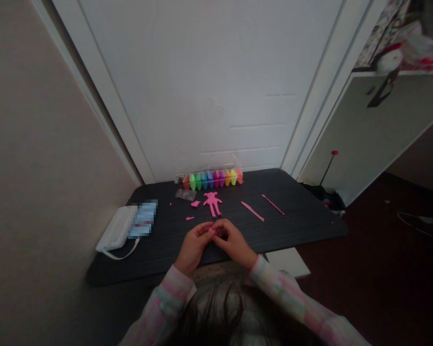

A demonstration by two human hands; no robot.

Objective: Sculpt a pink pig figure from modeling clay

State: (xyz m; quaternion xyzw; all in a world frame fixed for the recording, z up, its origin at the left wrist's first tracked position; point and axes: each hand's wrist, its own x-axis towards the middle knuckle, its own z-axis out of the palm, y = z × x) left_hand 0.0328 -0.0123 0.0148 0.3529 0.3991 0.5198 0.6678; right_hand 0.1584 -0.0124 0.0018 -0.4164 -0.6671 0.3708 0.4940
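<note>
My left hand (195, 244) and my right hand (234, 240) meet above the near edge of the black table. Fingertips of both are pinched together around a small bit of pink modelling clay (212, 230), mostly hidden by the fingers. Just beyond them lies a flat pink clay figure (212, 204) with round ears, arms and legs. To its left are a pink clay lump (195, 204) and a smaller pink piece (189, 218). A pink clay knife (252, 211) and a thin pink modelling stick (273, 204) rest right of the figure.
A clear pack of coloured clay (212, 179) stands at the back against the white door (216, 72). Beside it lies a small clear wrapper (186, 194). On the left are a white box-like device (117, 228) with a cable and a blurred-out blue object (143, 218).
</note>
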